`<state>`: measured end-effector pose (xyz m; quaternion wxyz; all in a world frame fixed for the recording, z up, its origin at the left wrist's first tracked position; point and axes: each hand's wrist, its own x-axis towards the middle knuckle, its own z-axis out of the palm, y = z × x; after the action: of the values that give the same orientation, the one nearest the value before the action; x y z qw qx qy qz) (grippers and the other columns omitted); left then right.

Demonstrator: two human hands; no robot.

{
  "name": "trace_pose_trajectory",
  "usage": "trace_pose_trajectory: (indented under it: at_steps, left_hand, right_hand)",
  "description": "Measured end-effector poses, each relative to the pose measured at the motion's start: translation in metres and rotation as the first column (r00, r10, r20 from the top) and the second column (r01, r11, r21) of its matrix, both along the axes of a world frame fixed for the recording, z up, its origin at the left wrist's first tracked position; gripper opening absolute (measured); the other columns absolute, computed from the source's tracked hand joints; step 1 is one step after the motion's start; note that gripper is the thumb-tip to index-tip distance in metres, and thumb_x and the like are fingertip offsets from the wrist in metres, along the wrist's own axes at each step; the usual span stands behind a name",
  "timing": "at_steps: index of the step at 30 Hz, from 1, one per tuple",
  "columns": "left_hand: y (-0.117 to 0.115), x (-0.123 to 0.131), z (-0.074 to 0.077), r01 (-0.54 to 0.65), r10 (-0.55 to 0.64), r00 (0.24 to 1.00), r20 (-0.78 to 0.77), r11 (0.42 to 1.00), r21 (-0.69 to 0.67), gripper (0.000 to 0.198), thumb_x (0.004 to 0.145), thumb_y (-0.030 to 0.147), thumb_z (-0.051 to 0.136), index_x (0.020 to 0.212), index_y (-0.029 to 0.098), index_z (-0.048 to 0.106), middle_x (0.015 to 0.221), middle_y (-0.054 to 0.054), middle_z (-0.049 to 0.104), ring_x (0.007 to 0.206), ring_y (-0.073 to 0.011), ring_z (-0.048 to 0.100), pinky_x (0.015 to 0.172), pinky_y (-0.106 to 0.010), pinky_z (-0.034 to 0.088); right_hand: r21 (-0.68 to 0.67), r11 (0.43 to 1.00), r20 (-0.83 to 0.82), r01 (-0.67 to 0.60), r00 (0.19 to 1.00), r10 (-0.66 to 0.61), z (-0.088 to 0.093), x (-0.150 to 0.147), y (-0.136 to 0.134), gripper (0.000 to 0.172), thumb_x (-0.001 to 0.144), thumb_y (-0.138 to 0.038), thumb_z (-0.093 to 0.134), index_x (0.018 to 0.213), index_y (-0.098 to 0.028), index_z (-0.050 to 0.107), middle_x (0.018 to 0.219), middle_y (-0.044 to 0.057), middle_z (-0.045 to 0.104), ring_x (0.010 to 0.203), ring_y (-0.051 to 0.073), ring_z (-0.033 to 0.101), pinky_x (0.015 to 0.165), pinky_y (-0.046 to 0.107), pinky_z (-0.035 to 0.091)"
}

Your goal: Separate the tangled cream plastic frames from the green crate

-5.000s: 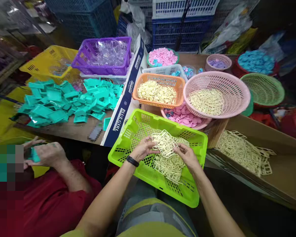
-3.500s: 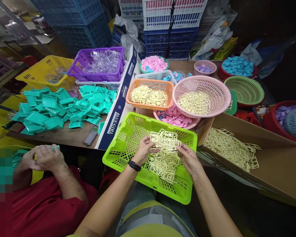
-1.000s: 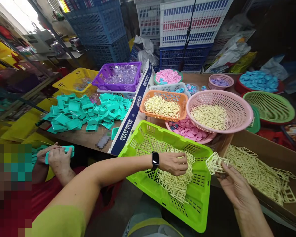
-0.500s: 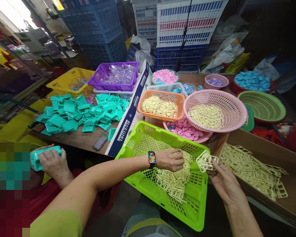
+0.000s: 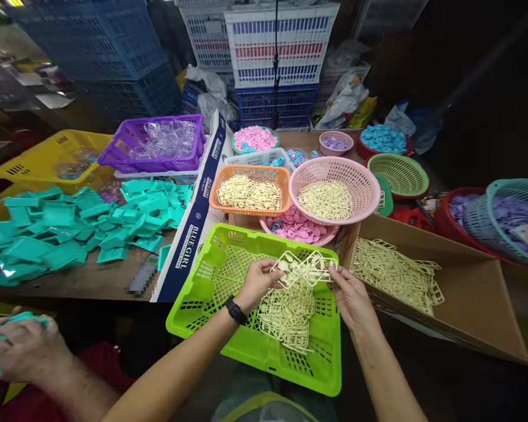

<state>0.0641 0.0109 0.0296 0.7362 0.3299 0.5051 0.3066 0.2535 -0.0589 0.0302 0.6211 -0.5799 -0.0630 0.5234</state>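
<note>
Over the green basket (image 5: 246, 351), both hands hold pale yellow plastic sprues with small parts in them. My left hand (image 5: 256, 285) is closed, pinching a sprue (image 5: 287, 268) by its left edge. My right hand (image 5: 354, 298) pinches another sprue (image 5: 322, 268) between thumb and fingers at its right edge. The two sprues meet and overlap in the middle; whether they are hooked together I cannot tell. Below them, a heap of the same sprues (image 5: 286, 319) lies in the basket.
More sprues fill a cardboard box (image 5: 479, 305) at right. Behind stand an orange basket (image 5: 249, 209) and a pink basket (image 5: 365, 181) of pale yellow pieces. Left of a cardboard divider (image 5: 187, 240) lie turquoise trays (image 5: 57, 234). A co-worker's hand (image 5: 30, 346) holds a turquoise piece.
My left hand has risen from the heap and now holds a sprue. My right hand has brought its sprue across to meet it. The view has turned right.
</note>
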Motion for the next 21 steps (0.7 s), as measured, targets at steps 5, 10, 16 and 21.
trace_pose_trajectory:
  at_steps: [5,10,16,21]
  left_hand:
    - [0.001,-0.002,0.005,-0.077,0.081,0.993,0.087,0.996,-0.051,0.048,0.041,0.027,0.095,0.079,0.008,0.071,0.075,-0.004,0.073,0.061,-0.0131,0.067,0.054,-0.025,0.062]
    - [0.004,-0.005,0.003,-0.102,0.109,0.989,0.098,0.992,-0.075,0.066,0.034,0.034,0.1,0.088,0.008,0.072,0.082,-0.007,0.077,0.064,-0.0154,0.07,0.055,-0.025,0.063]
    - [0.005,-0.008,-0.003,-0.111,0.117,0.988,0.099,0.992,-0.065,0.065,0.038,0.031,0.1,0.092,0.009,0.071,0.081,-0.007,0.076,0.072,-0.0172,0.071,0.059,-0.028,0.064]
    - [0.005,-0.008,-0.001,-0.101,0.105,0.991,0.087,0.994,-0.048,0.066,0.038,0.033,0.099,0.093,0.009,0.072,0.081,-0.006,0.075,0.075,-0.0172,0.071,0.061,-0.028,0.064]
  right_hand:
    - [-0.006,1.0,0.033,0.03,0.999,-0.03,-0.003,-0.001,0.0,0.057,0.034,-0.049,0.1,0.08,-0.023,0.078,0.085,-0.003,0.074,0.084,0.007,0.062,0.068,0.009,0.049]
    - [0.013,1.0,0.058,0.027,0.998,-0.028,-0.005,-0.002,0.001,0.057,0.037,-0.052,0.099,0.081,-0.024,0.078,0.086,-0.002,0.075,0.087,0.01,0.063,0.076,0.015,0.05]
    - [0.025,1.0,0.073,0.017,0.997,-0.019,0.0,-0.004,0.003,0.057,0.038,-0.053,0.098,0.082,-0.023,0.075,0.082,-0.003,0.074,0.082,0.012,0.062,0.081,0.022,0.05]
    - [0.04,0.999,0.048,0.031,0.998,-0.033,0.007,-0.005,0.005,0.06,0.035,-0.049,0.099,0.083,-0.022,0.074,0.085,-0.003,0.075,0.083,0.011,0.063,0.083,0.02,0.049]
